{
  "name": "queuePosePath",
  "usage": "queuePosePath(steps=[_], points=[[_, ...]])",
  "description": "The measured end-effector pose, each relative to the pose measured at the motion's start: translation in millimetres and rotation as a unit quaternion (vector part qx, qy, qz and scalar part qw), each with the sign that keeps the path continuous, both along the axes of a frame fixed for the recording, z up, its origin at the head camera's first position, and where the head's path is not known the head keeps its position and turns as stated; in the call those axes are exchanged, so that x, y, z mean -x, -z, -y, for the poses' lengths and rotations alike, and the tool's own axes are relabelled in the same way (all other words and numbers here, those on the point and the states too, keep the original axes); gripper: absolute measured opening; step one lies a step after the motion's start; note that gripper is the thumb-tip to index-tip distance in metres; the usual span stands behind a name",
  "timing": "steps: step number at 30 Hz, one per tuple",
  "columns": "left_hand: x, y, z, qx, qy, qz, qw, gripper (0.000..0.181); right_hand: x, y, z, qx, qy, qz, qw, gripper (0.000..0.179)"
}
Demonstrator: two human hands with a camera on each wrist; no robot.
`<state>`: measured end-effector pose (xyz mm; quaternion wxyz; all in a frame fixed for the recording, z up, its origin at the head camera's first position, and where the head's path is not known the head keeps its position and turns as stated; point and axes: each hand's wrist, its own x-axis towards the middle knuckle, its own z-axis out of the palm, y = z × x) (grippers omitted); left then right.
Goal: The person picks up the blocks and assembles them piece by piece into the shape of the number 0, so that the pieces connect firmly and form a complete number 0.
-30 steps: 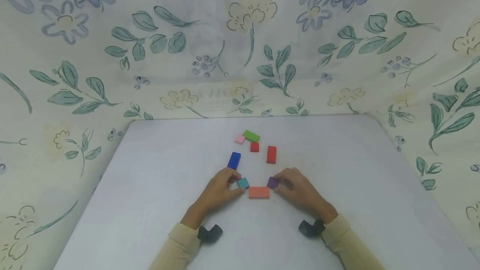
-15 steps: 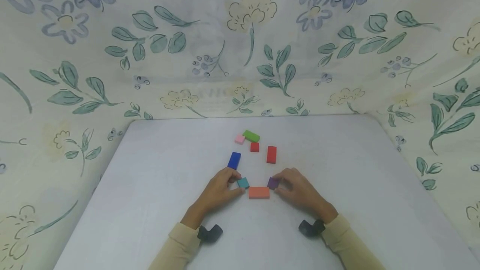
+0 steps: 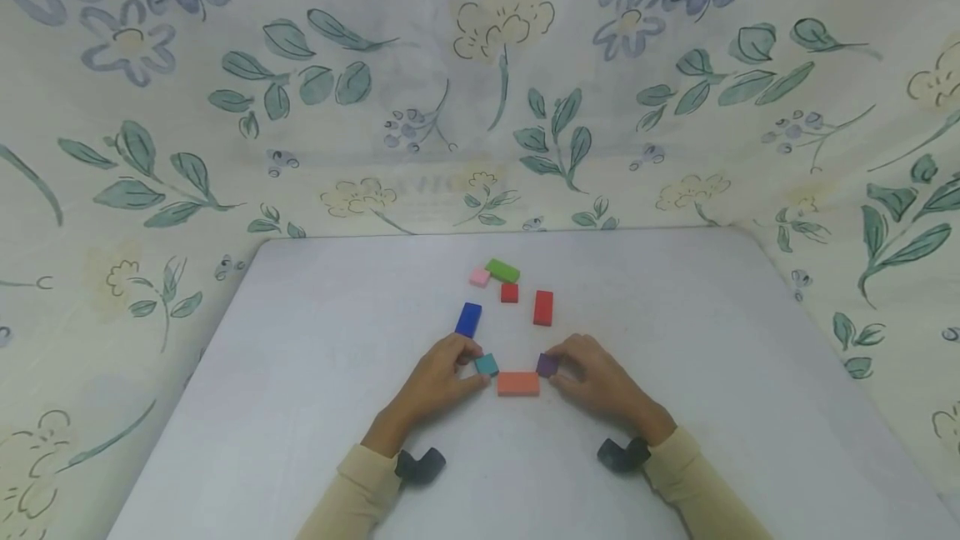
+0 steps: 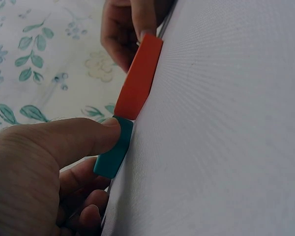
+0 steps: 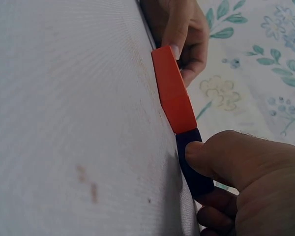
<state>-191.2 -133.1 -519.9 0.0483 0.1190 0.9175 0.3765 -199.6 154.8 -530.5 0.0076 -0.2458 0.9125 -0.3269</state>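
Between thumb and fingers my left hand [image 3: 438, 375] pinches a teal block [image 3: 487, 365], set at a slant by the left end of an orange rectangular block [image 3: 518, 384]. On the other side, my right hand [image 3: 596, 375] pinches a small purple block [image 3: 547, 365] at the orange block's right end. In the left wrist view, my thumb presses the teal block [image 4: 114, 150], whose corner meets the orange block [image 4: 139, 76]. The right wrist view has the purple block [image 5: 194, 164], dark here, under my thumb, end to end with the orange block [image 5: 173, 91].
Beyond my left fingers lies a blue block [image 3: 468, 320]. A red rectangular block [image 3: 543, 307] lies farther right, with a small red block [image 3: 509, 293], a pink block [image 3: 480, 277] and a green block [image 3: 502, 270] behind. Floral cloth [image 3: 420, 107] surrounds the white table [image 3: 300, 340].
The purple block has shifted very slightly to the right in my right hand. Both hands otherwise keep their places, and the other blocks stay where they were.
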Motion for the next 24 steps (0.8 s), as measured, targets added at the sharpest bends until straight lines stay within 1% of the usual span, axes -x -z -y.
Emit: queuePosePath(steps=[7,15,24], points=[[1.2,1.6,0.3,0.000,0.001,-0.006,1.0000,0.033,-0.1,-1.7,1.2,-0.006,0.005,0.005,1.0000,0.033],[0.5,1.8,-0.1,-0.006,0.001,-0.003,1.0000,0.032,-1.0,-0.2,0.7,-0.006,0.006,0.005,0.9999,0.033],[0.2,0.2,-0.5,-0.001,-0.001,0.001,1.0000,0.034,-0.7,-0.7,-0.1,0.003,0.003,0.008,1.0000,0.033]])
